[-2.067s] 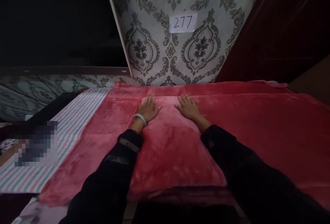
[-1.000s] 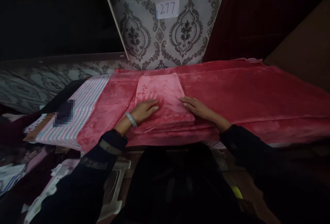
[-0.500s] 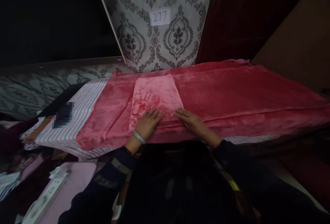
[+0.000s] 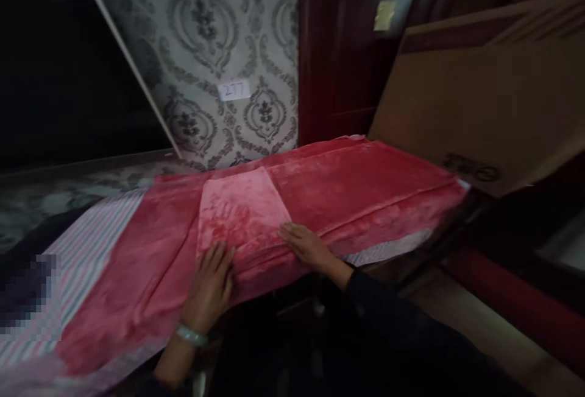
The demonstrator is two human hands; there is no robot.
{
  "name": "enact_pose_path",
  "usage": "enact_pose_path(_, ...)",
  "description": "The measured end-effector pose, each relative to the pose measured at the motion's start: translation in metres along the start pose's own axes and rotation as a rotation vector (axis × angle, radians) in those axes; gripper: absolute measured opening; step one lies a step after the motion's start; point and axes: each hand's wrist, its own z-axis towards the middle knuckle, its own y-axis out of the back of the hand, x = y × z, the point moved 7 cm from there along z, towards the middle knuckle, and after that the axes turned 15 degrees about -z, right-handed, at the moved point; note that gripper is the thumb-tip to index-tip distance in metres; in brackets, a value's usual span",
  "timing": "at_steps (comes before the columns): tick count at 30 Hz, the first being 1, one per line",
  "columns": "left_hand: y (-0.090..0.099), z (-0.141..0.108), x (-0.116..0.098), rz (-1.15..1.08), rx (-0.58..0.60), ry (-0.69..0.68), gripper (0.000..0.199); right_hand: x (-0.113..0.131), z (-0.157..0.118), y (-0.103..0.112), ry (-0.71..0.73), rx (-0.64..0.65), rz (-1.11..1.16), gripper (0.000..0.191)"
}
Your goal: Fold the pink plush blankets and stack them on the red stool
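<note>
pink cloth [image 4: 242, 208]: on red blanket [image 4: 347, 187], beyond both hands' fingers | long axis: seemingly away from fingers, wallward | left hand [image 4: 205, 293]: fingers slightly parted, near-left corner | right hand [image 4: 311, 248]: fingers extended, near-right corner, ungripping | nearer: neither clearly

- folded cloth [image 4: 244, 202] before left hand [image 4: 208, 290] and right hand [image 4: 308, 248], on blanket [image 4: 351, 181]
- sheet [image 4: 94, 248] under blanket, sticking out left of hands
- paper label [image 4: 234, 90] on wall [image 4: 203, 38] beyond hands
- screen [image 4: 68, 80] beyond hands, to left
- carton [image 4: 484, 92] beyond, to right
</note>
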Motion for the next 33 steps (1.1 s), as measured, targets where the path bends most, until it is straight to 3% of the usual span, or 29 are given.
enact_pose_path(2,-0.005,0.010,-0.012,0.019,-0.045,-0.044,0.057,0.001,0.003,0.003,-0.012,-0.013,-0.012,0.040)
enact_pose_path(7,-0.041,0.031,-0.036,0.022,-0.006,-0.098,0.057,0.003,0.004,0.014,-0.052,-0.041,-0.035,0.041)
enact_pose_path(11,-0.053,0.021,-0.027,0.019,-0.110,-0.087,0.057,-0.001,-0.001,0.011,-0.087,-0.048,-0.064,0.052)
enact_pose_path(14,-0.044,0.006,-0.019,-0.068,-0.162,-0.111,0.057,-0.003,-0.006,0.010,-0.076,-0.042,-0.066,0.055)
enact_pose_path(16,-0.027,-0.003,-0.013,-0.138,-0.205,-0.025,0.053,0.000,-0.010,0.013,-0.061,-0.037,-0.045,0.052)
enact_pose_path(20,0.007,-0.022,0.018,-0.333,-0.334,0.383,0.052,0.005,-0.019,0.018,-0.054,-0.049,0.027,0.048)
enact_pose_path(23,0.013,-0.038,0.046,-0.552,-0.359,0.605,0.060,0.005,-0.021,0.014,-0.093,-0.055,0.046,0.050)
enact_pose_path(25,0.017,-0.044,0.056,-0.607,-0.392,0.654,0.062,0.006,-0.022,0.011,-0.103,-0.051,0.038,0.050)
enact_pose_path(27,0.024,-0.040,0.054,-0.541,-0.416,0.616,0.061,0.010,-0.022,0.010,-0.093,-0.052,0.028,0.049)
enact_pose_path(29,0.027,-0.024,0.039,-0.444,-0.388,0.508,0.060,0.012,-0.022,0.010,-0.079,-0.060,0.018,0.049)
enact_pose_path(33,0.006,0.033,-0.010,-0.362,-0.169,0.265,0.060,0.012,-0.017,0.010,-0.095,-0.070,0.008,0.050)
